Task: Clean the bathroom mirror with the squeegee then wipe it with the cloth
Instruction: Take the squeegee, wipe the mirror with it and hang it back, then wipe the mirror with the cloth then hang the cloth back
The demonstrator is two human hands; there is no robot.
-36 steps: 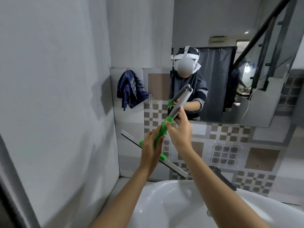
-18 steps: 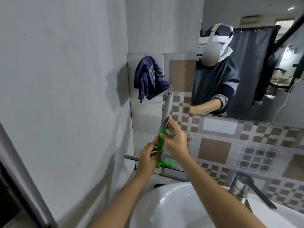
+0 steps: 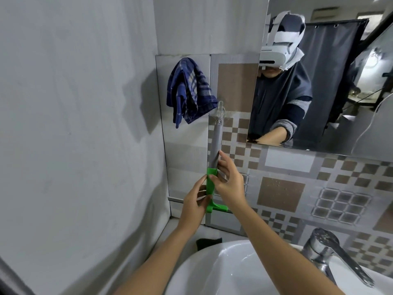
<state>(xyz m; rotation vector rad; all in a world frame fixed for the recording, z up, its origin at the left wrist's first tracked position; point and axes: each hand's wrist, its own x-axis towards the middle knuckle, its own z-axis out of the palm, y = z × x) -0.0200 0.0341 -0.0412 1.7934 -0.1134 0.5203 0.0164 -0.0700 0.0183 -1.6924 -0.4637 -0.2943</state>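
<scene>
A plain grey wall (image 3: pixel 74 124) fills the left side. Ahead is a tiled wall (image 3: pixel 297 188) with brown and grey squares. The mirror (image 3: pixel 340 92) hangs at upper right on that wall and reflects the person wearing a white headset. A white sink (image 3: pixel 212 273) sits at the bottom, with a chrome faucet (image 3: pixel 331 252) at its right rim. Both forearms reach up over the basin and cover part of the tiles. A blue plaid cloth (image 3: pixel 189 90) hangs on the wall near the corner, left of the mirror. The squeegee (image 3: pixel 213 167) stands upright against the tiles just right of the cloth, its grey handle top at a clear wall hook (image 3: pixel 221 108), its green neck and blade lowest. The left hand (image 3: pixel 196 201) pinches the green neck with thumb and fingers. The right hand (image 3: pixel 228 182) is loosely curled, fingertips touching the handle where grey meets green. A small dark object (image 3: pixel 208 242) lies behind the sink rim.
</scene>
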